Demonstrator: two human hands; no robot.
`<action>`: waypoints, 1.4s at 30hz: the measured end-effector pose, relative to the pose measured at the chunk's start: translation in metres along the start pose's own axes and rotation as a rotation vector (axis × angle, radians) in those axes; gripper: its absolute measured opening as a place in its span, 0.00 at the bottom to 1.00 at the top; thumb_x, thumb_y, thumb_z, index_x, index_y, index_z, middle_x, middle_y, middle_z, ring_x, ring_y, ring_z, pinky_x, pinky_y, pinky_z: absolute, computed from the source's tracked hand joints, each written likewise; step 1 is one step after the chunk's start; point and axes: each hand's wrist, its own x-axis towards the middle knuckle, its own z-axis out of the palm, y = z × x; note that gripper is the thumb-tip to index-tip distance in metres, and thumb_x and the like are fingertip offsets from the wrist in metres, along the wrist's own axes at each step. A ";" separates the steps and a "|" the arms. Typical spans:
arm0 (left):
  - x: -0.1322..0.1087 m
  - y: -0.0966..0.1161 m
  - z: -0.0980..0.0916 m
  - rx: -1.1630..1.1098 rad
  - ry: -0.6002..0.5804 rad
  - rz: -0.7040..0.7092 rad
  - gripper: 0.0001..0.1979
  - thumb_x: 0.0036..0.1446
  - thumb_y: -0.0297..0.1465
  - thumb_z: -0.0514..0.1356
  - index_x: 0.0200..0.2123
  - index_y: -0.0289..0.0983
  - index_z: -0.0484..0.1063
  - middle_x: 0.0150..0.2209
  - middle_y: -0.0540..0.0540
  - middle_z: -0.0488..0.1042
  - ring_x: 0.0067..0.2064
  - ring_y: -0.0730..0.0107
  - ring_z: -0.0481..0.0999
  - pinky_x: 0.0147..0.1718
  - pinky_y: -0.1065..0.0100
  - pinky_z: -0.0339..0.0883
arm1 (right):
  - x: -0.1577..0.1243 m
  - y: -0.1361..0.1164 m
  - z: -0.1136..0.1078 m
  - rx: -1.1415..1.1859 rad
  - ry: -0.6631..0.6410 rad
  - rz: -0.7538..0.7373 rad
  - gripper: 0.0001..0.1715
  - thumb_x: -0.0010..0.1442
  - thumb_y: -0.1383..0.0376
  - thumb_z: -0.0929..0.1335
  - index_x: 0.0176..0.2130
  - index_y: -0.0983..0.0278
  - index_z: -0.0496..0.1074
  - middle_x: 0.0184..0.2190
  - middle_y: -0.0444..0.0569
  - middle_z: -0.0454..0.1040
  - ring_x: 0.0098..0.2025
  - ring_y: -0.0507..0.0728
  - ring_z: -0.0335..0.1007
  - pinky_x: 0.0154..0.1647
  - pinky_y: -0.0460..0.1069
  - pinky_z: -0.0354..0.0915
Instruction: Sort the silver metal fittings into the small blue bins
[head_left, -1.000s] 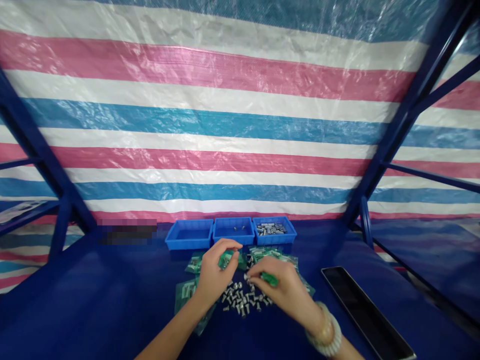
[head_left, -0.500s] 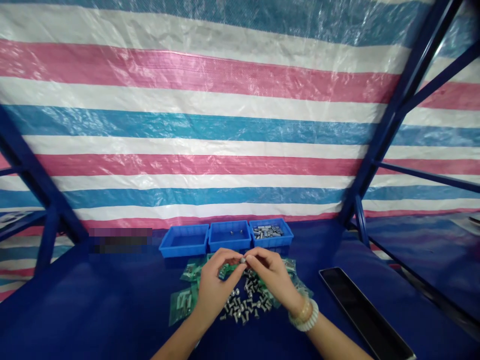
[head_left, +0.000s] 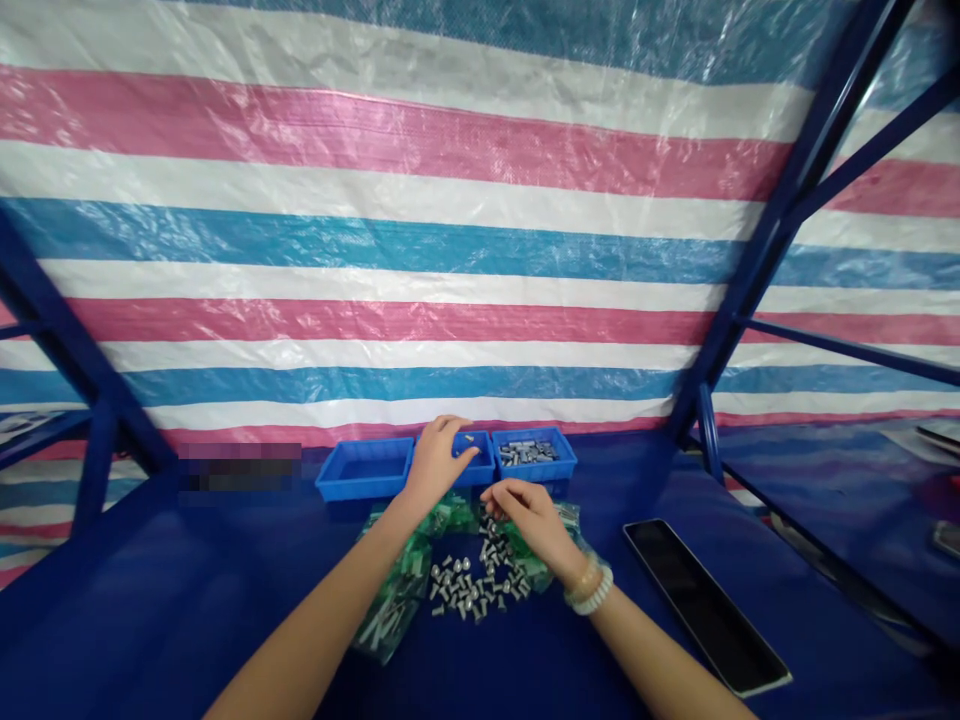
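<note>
My left hand [head_left: 439, 462] reaches over the middle blue bin [head_left: 484, 470], its thumb and fingers apart. A small metal piece [head_left: 469, 437] shows just beyond its fingertips; whether it is in the air or lying in the bin I cannot tell. Above the far end of a pile of silver screws [head_left: 480, 590], my right hand [head_left: 529, 510] is closed with its fingers curled in; what they hold, if anything, is hidden. Green-tinted plastic bags [head_left: 397, 590] with metal parts lie around the pile, partly under both arms.
Left of the middle bin stands another blue bin [head_left: 365, 491]; on the right, a third bin [head_left: 534, 471] holds short metal pieces. A long dark tray [head_left: 705, 605] lies on the blue table at right. Blue metal frame bars [head_left: 739, 290] and a striped sheet [head_left: 390, 330] stand behind.
My hands were together over the pile, pinching a small metal piece. The left hand has moved forward to the middle bin and opened; the right has stayed near the pile.
</note>
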 end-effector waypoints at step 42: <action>-0.117 0.063 -0.018 -0.505 0.065 -0.385 0.03 0.53 0.30 0.65 0.33 0.40 0.75 0.29 0.50 0.77 0.32 0.69 0.79 0.34 0.73 0.74 | -0.022 -0.031 0.012 -0.018 0.006 -0.195 0.10 0.61 0.63 0.70 0.29 0.64 0.76 0.25 0.45 0.73 0.29 0.53 0.67 0.32 0.47 0.62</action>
